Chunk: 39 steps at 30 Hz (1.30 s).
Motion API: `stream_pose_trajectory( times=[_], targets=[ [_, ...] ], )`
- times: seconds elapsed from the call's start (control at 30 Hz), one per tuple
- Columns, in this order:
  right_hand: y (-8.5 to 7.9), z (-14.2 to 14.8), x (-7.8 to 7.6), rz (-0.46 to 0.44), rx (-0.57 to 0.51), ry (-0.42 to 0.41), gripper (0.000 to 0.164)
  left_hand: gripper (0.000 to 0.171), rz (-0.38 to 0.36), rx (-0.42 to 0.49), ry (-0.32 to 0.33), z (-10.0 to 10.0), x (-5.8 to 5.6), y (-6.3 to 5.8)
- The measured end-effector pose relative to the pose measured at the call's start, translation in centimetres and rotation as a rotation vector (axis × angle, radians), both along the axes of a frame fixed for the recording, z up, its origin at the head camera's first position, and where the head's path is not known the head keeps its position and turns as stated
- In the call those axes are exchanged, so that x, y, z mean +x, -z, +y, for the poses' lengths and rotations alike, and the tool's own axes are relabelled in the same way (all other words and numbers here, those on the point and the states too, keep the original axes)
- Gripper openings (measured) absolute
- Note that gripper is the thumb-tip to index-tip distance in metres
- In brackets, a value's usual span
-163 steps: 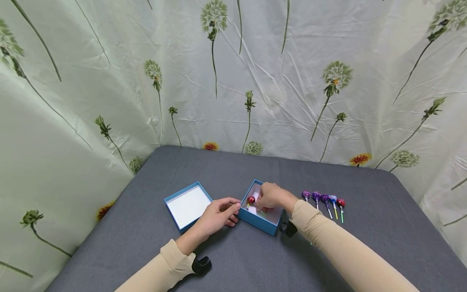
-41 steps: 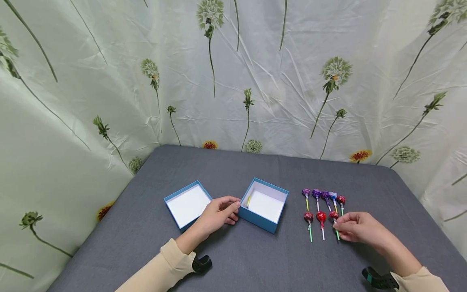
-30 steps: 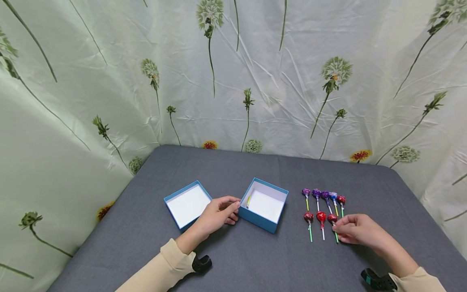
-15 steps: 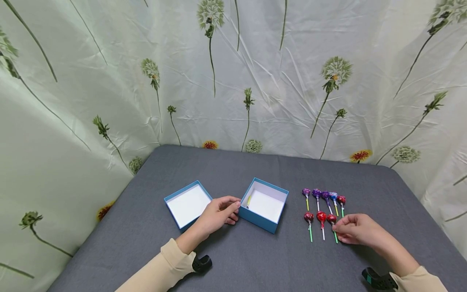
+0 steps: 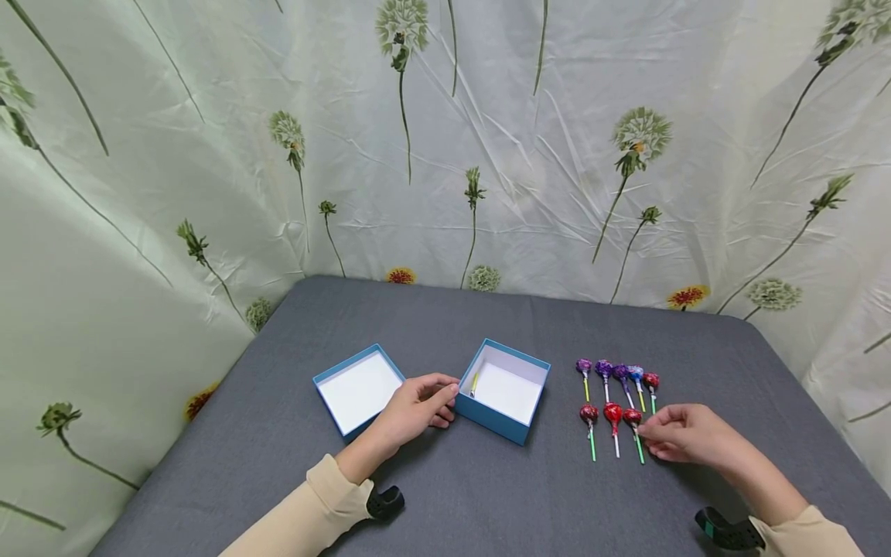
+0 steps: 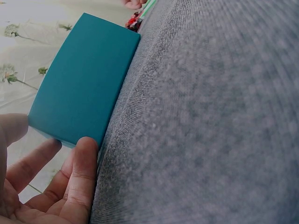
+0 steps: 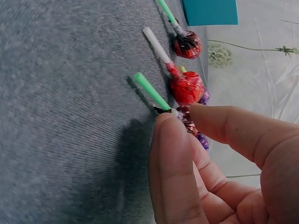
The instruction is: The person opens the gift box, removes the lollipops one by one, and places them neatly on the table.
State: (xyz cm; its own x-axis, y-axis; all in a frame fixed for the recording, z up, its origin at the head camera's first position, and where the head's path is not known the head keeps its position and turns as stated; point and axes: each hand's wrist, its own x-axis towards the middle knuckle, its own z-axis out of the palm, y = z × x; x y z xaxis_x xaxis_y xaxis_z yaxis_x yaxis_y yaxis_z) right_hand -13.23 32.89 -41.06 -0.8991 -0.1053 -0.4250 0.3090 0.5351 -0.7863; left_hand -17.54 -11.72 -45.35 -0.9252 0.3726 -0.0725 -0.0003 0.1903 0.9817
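Observation:
In the head view my left hand [image 5: 418, 410] rests its fingertips against the near left corner of a blue box [image 5: 496, 422] with a white inside. The left wrist view has thumb and fingers touching that box [image 6: 86, 84] at its end. A short yellow stick [image 5: 475, 383] shows inside; the rest of it is hidden. My right hand [image 5: 685, 435] is at a dark red lollipop [image 5: 632, 418] with a green stick, lying on the table. In the right wrist view thumb and forefinger stand slightly apart, overlapping its wrapper [image 7: 184, 116].
A bright red lollipop [image 5: 612, 414] and another dark red one [image 5: 588, 414] lie left of it. Behind them is a row of several lollipops [image 5: 620, 374], mostly purple and blue. The box's lid [image 5: 348, 360] lies upturned at left on the grey table [image 5: 418, 317]. Flowered cloth [image 5: 529, 155] hangs behind.
My right hand has gone from inside the box to the front row, where three lollipops now lie. It shifted the last one slightly left, then drew back a little. The left hand stayed.

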Motion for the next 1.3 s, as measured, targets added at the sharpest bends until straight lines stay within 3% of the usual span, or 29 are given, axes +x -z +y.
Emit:
stream_pose_trajectory(
  times=[0.27,0.57,1.0,1.3],
  targets=[
    [-1.5,0.1,-0.7,0.029,0.049,-0.039,0.022,0.037,-0.010,0.007,0.006,-0.1,0.0,0.0],
    [-4.7,-0.9,-2.7,0.073,-0.027,-0.218,0.032,0.037,-0.015,0.011,0.006,-0.1,0.0,-0.1],
    [-9.3,-6.9,-6.7,0.160,-0.056,-0.452,0.035,0.039,-0.008,0.012,0.006,-0.1,-0.2,0.1],
    [-9.4,-12.3,-9.3,0.177,0.014,-0.590,0.031,0.038,-0.011,0.013,0.002,0.1,-0.2,0.1]
  ],
)
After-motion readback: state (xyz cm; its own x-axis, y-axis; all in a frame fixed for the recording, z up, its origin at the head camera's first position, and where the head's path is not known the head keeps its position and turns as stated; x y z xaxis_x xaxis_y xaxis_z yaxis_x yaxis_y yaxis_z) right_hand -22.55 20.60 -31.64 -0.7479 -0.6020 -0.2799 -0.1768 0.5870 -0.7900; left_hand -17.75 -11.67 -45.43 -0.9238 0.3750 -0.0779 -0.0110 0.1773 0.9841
